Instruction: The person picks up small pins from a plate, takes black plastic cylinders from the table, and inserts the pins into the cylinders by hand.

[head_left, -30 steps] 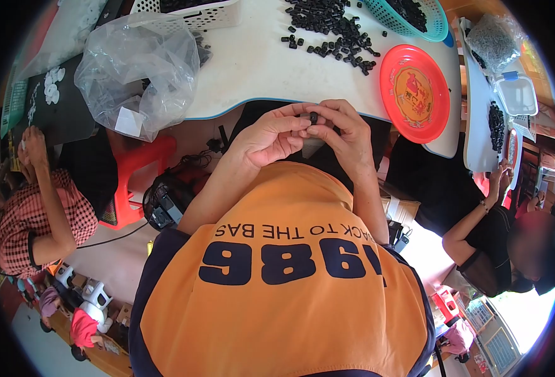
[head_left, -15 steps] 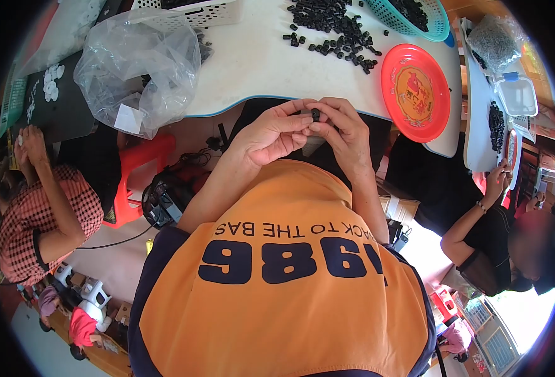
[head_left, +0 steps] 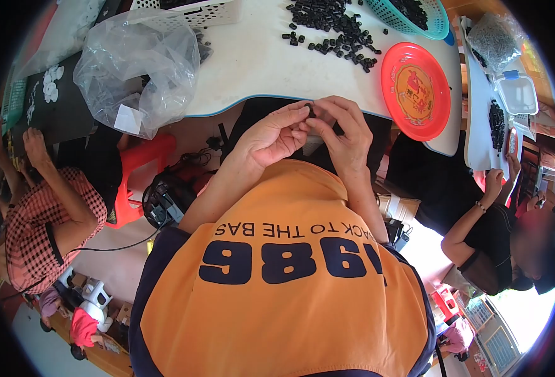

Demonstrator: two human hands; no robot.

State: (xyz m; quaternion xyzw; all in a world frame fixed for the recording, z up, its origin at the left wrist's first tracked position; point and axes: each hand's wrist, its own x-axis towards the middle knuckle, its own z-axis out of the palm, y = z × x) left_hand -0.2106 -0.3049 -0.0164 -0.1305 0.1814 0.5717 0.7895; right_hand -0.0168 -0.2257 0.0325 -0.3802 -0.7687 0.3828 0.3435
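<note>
Far on the white table (head_left: 258,69), black pieces (head_left: 324,17) are spread within reach; by the near edge, one dark part (head_left: 310,111) is pinched between left hand (head_left: 270,136) and right hand (head_left: 350,133), seemingly for steadiness.

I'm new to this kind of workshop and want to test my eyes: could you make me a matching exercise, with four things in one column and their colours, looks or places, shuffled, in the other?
Things
1. Small piece
2. Plate
3. Plastic bag
4. Basket beyond the plate

Descriptions
A. Teal, with dark things inside
B. Black, at the fingertips of the left hand and right hand
C. Clear and crumpled
D. Red, with a patterned middle

Right pairs: 1-B, 2-D, 3-C, 4-A
</note>
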